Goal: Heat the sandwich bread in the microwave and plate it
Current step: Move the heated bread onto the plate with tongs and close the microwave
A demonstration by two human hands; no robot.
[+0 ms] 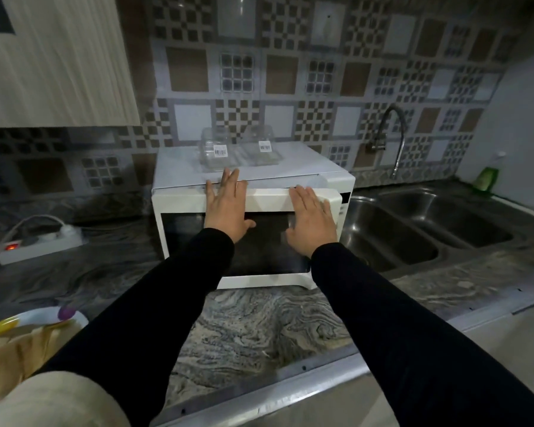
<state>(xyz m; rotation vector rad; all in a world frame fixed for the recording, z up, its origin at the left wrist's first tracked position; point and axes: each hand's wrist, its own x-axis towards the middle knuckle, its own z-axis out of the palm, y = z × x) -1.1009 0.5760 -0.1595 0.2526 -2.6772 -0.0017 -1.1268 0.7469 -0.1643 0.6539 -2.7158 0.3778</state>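
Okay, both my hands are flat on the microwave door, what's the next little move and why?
Probably press the microwave door fully shut: its right edge seems to stand slightly proud of the body, and the left hand and right hand already lie flat on it.

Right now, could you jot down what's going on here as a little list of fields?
Setting: kitchen counter with a double sink
Appliance: white microwave, door nearly shut
Left hand: flat on the door's top edge
Right hand: flat on the door, near its right edge
On top of the microwave: two clear containers with barcode labels
Left of it: power strip, switch lit
Bread: not clearly visible
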